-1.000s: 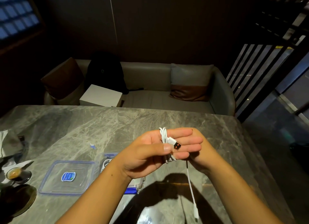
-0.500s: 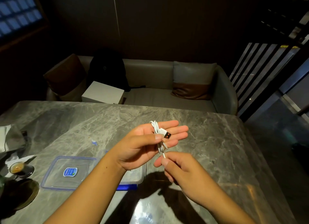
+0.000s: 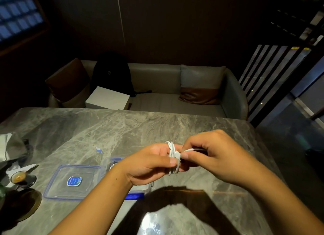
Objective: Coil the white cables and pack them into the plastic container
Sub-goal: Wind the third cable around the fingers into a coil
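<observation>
The left hand [image 3: 149,164] is closed around one white cable [image 3: 172,157], whose loops are wound over its fingers, the thumb pressing the bundle from the near side; the right hand [image 3: 215,157] meets it from the right, thumb and forefinger pinched together on the cable's free end just beside the coil; both hands hover above the table [image 3: 122,129], not touching it. Under the left wrist sits one clear plastic container [image 3: 140,189] with a blue clip on its near edge; something pale lies inside it, mostly hidden by the hand, so what it is cannot be told. Just left of it lies one clear lid [image 3: 71,182], flat on the marble top, with one blue label at its middle; one small blue-and-white scrap [image 3: 99,149] lies beyond the lid. Near the left edge stands one small glass [image 3: 18,177] of brown drink beside crumpled paper. Behind the table runs a grey sofa [image 3: 166,101] bearing two cushions, one white box [image 3: 107,98] and one black backpack [image 3: 112,73].
</observation>
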Demonstrator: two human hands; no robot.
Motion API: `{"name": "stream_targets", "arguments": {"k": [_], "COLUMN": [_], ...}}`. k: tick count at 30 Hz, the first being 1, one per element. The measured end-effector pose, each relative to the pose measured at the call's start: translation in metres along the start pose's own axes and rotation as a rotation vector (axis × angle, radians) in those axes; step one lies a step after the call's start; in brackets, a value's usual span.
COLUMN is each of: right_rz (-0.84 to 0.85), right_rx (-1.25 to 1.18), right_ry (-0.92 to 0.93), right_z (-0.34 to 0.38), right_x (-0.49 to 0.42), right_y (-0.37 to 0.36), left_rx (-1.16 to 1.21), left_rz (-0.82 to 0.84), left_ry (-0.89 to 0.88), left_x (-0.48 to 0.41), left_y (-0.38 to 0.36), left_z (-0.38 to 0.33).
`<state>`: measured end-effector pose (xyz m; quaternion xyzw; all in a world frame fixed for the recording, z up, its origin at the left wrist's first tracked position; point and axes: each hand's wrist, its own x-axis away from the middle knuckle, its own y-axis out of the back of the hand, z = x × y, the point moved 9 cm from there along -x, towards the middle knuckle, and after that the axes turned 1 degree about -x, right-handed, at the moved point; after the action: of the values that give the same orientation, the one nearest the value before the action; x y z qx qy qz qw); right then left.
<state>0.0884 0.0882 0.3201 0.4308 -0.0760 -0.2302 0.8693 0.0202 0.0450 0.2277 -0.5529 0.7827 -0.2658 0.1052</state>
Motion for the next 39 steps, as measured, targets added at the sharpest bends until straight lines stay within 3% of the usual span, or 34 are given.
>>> {"name": "stream_targets", "arguments": {"k": [5,16,19,22,34,37,39], "right_rz": [-0.122,-0.178,-0.178,-0.166,-0.057,-0.034,-0.068], "right_rx": [-0.018,-0.197,-0.255,-0.342,-0.94,-1.11,-1.079], "right_ry": [0.052,0.044,0.019,-0.007,-0.168,-0.275,-0.307], "right_z": [-0.006,-0.016,-0.025,-0.039,-0.062,-0.065,-0.066], "right_x": [-0.01,-0.016,-0.017,-0.021,-0.017,-0.011,-0.009], "right_y": [0.018,0.015,0.011,0.005,-0.047,-0.064,-0.067], "left_rx": [0.14,0.1,-0.005,-0.124,-0.093,0.073,0.195], "left_rz": [0.064,0.142,0.128,0.094,0.199,0.18,0.185], "left_ry": [0.054,0.034,0.035,0.007,-0.029,-0.023,0.047], "left_x": [0.001,-0.004,-0.006,-0.01,-0.004,-0.005,-0.007], "left_y": [-0.013,-0.03,-0.031,-0.029,-0.039,-0.034,-0.031], "left_z": [0.011,0.002,0.002,0.0,-0.001,-0.001,0.008]}}
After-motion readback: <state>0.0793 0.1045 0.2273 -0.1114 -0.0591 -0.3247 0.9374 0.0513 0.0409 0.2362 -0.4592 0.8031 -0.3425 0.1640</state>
